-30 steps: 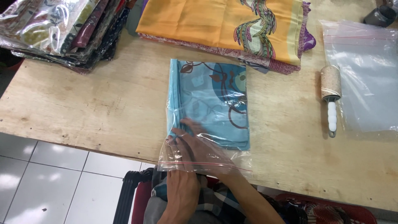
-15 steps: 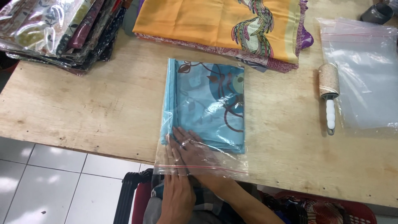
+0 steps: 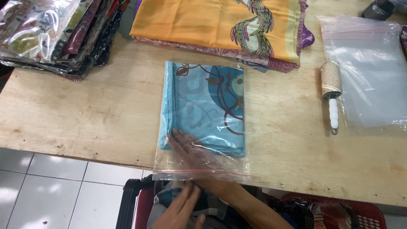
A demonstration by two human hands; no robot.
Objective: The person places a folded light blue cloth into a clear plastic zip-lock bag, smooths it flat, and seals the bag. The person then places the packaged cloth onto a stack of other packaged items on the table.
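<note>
A folded light-blue cloth with a brown vine print (image 3: 207, 106) lies inside a clear zip bag (image 3: 201, 169) on the wooden table (image 3: 97, 114). The bag's mouth hangs over the table's near edge. My right hand (image 3: 186, 148) is inside the bag, flat with fingers spread, its fingertips against the cloth's near edge. Just below the mouth is my left hand (image 3: 180, 210). Its fingers are extended and the fingertips reach the bag's lip, gripping nothing that I can see.
A stack of bagged cloths (image 3: 51, 34) sits at the far left. Orange folded cloths with a bird print (image 3: 212, 21) lie at the back. A lint roller (image 3: 331, 85) and empty clear bags (image 3: 369, 72) are to the right. A red basket (image 3: 339, 212) stands below the table.
The cloth has slid deeper into the bag under my right hand. My left hand has dropped from the bag's mouth to just below it.
</note>
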